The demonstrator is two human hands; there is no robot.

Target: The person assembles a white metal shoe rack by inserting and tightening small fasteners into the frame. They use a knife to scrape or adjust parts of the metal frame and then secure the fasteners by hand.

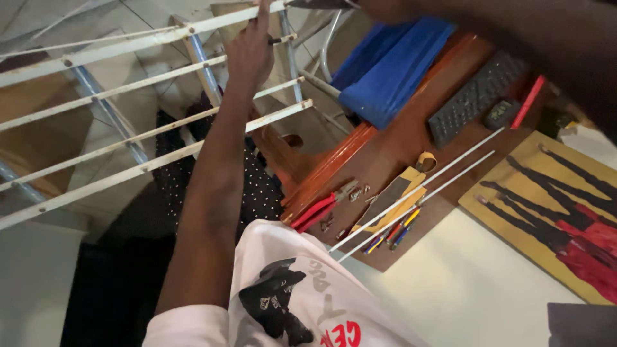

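Head view. Left hand [249, 54] raised toward twelve o'clock, fingers [262, 16] curled around the top rail of a white drying rack [128, 138]; grip closed on that rail. Right hand [385, 8] at the upper edge, one o'clock, mostly cropped; cannot tell how its fingers are set. Rack held up off the floor, five white rails countable, some bare of end fittings. On the wooden surface [392, 154] at three o'clock: two loose white rods [418, 193], one red-handled pliers [321, 207], a few small metal fittings [360, 191], one keyboard [479, 96]. Assembly judged partway, rods unfitted.
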